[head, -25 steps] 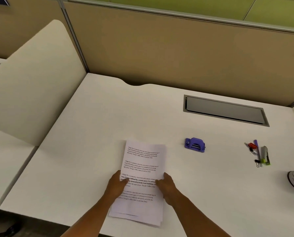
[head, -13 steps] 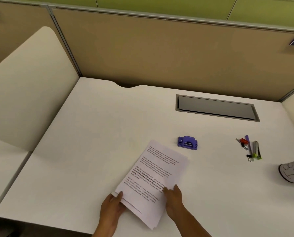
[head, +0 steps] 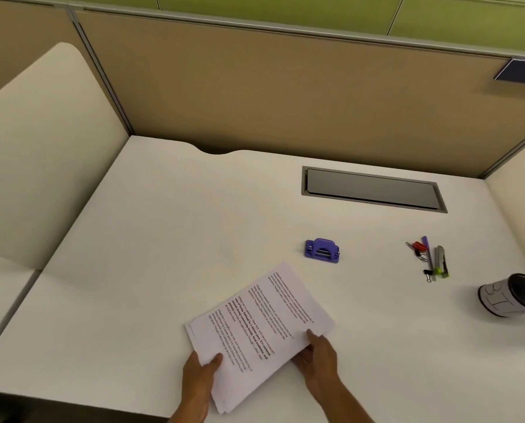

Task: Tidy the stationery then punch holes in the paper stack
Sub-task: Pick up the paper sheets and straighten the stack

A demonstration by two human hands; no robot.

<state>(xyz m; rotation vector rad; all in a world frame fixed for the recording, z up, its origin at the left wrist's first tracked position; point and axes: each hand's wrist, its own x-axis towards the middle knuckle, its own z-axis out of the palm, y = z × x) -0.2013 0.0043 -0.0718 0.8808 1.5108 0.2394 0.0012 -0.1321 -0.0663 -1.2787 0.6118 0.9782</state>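
Now I have the paper stack (head: 259, 331) near the front edge, left hand (head: 198, 372) pinching its near-left corner, right hand (head: 319, 355) with fingers curled on the right edge. I judge I'm squaring it; next comes carrying it to the purple hole punch (head: 322, 251) just beyond. Loose pens and clips (head: 429, 259) lie far right by a tipped cup (head: 513, 296). Since a second ago the stack has swung clockwise.

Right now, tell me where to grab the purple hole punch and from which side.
Take the purple hole punch from above, across its raised middle hump, fingers front and back. Its flat base sits on the desk, clear of the paper stack, and nothing blocks it.
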